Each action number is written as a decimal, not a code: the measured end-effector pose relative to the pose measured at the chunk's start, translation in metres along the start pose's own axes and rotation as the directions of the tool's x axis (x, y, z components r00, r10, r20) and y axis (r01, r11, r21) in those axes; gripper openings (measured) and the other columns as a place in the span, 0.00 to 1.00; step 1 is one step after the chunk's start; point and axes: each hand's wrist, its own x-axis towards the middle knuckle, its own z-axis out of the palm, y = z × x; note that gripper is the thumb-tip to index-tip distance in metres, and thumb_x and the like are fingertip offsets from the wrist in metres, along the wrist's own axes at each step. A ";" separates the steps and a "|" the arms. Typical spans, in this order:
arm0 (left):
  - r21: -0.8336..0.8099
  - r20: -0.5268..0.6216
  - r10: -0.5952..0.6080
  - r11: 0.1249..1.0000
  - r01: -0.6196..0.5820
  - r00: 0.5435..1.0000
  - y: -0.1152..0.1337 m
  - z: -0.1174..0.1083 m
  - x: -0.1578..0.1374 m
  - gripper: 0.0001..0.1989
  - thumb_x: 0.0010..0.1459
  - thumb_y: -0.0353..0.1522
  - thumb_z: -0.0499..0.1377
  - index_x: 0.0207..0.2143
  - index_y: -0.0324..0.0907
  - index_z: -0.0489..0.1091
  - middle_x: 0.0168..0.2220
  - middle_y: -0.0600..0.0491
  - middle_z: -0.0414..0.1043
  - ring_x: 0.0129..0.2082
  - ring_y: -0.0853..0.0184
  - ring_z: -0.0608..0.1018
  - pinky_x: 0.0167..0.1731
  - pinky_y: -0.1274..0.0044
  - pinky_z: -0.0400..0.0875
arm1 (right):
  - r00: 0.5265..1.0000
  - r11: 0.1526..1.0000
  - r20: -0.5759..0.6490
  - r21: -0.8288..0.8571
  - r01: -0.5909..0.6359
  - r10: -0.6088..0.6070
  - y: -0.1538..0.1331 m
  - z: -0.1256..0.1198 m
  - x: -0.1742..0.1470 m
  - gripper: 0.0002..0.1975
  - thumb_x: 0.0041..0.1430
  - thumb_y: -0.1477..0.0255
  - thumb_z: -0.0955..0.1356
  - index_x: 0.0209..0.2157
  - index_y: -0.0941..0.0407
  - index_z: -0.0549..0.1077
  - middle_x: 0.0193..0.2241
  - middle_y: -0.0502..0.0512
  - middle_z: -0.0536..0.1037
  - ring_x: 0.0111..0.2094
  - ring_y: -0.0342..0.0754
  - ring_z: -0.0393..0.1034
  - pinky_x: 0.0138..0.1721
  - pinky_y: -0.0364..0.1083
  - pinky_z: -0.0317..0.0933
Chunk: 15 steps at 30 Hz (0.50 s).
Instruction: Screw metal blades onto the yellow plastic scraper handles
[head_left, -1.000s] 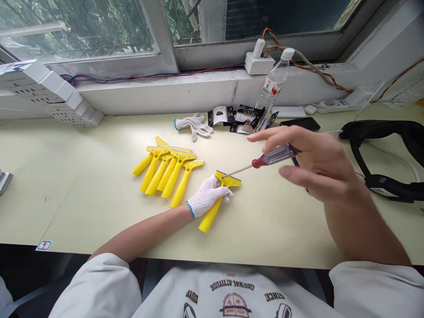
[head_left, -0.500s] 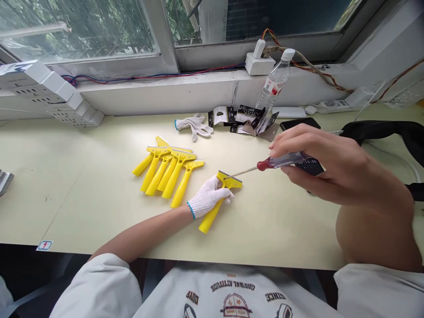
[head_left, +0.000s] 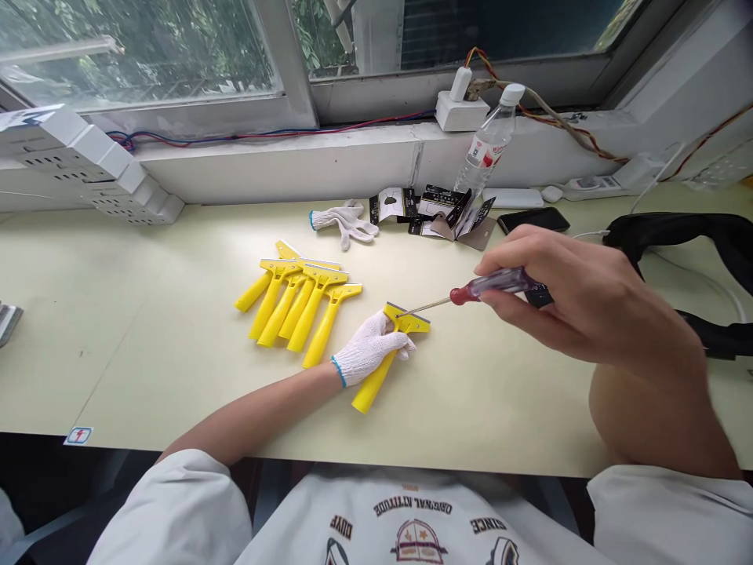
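Note:
My left hand (head_left: 372,348), in a white knit glove with a blue cuff, is closed around a yellow scraper (head_left: 375,382) near its head. The scraper lies tilted on the table, head pointing away from me. My bare right hand (head_left: 580,294) grips a screwdriver (head_left: 500,282) with a clear purple handle and red collar. Its thin shaft slants down to the left, and the tip meets the scraper head at the left screw. Left of my gloved hand, several more yellow scrapers (head_left: 306,310) lie in an overlapping group.
A loose white glove (head_left: 344,221) and black-and-white card packaging (head_left: 447,213) lie towards the back. Behind them stands a plastic bottle (head_left: 485,149). A phone (head_left: 533,220) and a black strap (head_left: 688,224) are at the right. White stacked boxes (head_left: 94,161) stand at the back left.
My right hand and the screwdriver handle have shifted slightly left, and the fingers have changed position on the handle. The tip stays at the scraper head; my left hand holds still.

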 end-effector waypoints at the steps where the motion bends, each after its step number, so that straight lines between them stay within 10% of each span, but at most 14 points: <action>1: 0.001 0.002 0.001 1.000 -0.001 1.000 0.000 0.000 0.000 0.18 0.60 0.34 0.66 0.50 0.37 0.72 0.39 0.46 0.80 0.32 0.66 0.80 0.37 0.72 0.77 | 0.999 0.997 0.029 0.076 0.032 -0.034 0.001 -0.002 0.000 0.12 0.70 0.75 0.69 0.51 0.46 0.74 0.42 0.53 0.84 0.42 0.55 0.81 0.41 0.53 0.73; 4: -0.005 0.002 0.006 1.000 -0.006 1.000 -0.001 -0.001 0.001 0.17 0.60 0.34 0.66 0.50 0.37 0.72 0.39 0.46 0.80 0.32 0.66 0.80 0.37 0.72 0.77 | 0.997 0.988 0.065 0.153 0.031 -0.042 0.000 -0.002 0.000 0.14 0.68 0.74 0.71 0.53 0.47 0.73 0.45 0.54 0.85 0.43 0.55 0.82 0.43 0.53 0.74; 10: -0.033 -0.019 -0.006 0.999 0.006 1.000 -0.002 0.000 0.001 0.16 0.59 0.32 0.66 0.48 0.37 0.72 0.38 0.46 0.80 0.31 0.67 0.80 0.37 0.73 0.77 | 0.970 0.946 -0.128 -0.225 -0.233 0.208 -0.010 0.004 -0.001 0.08 0.74 0.66 0.68 0.38 0.51 0.75 0.25 0.48 0.82 0.19 0.45 0.69 0.25 0.49 0.59; 15: -0.022 -0.021 -0.001 1.000 0.001 1.000 -0.001 0.001 0.000 0.17 0.59 0.33 0.66 0.49 0.37 0.72 0.38 0.47 0.80 0.31 0.67 0.79 0.37 0.73 0.76 | 0.990 0.995 0.104 -0.033 -0.091 0.094 -0.005 -0.011 -0.003 0.08 0.74 0.72 0.65 0.50 0.48 0.74 0.40 0.52 0.86 0.36 0.52 0.82 0.38 0.51 0.71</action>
